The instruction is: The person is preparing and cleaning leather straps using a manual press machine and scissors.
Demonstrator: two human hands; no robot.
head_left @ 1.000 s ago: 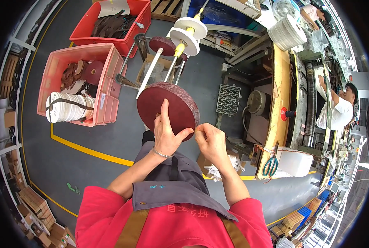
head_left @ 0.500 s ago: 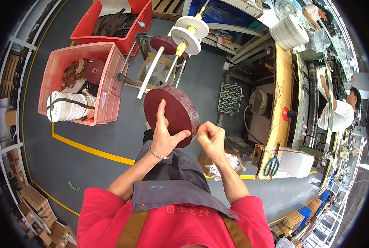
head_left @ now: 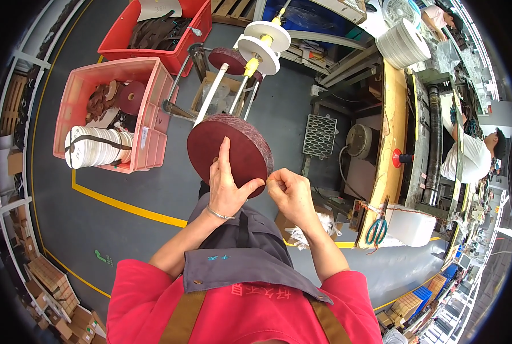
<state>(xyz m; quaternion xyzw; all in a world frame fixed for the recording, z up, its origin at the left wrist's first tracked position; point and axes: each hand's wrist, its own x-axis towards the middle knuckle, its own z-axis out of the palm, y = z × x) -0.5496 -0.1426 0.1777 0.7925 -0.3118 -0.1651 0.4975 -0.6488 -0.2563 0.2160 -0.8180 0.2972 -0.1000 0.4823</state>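
Shifted leftward, the maroon disc (streaky-edged) meets a spread left hand and pinched right hand.

1 head-worn fisheye looks down from close above.

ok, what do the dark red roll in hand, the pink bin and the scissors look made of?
Dark red roll: matte face, streaky rim; possibly wound tape or fabric, can't confirm.
Pink bin: likely moulded plastic, going by its thick one-piece rim.
Scissors: smooth teal handles, probably plastic; slim dark blades, likely metal.
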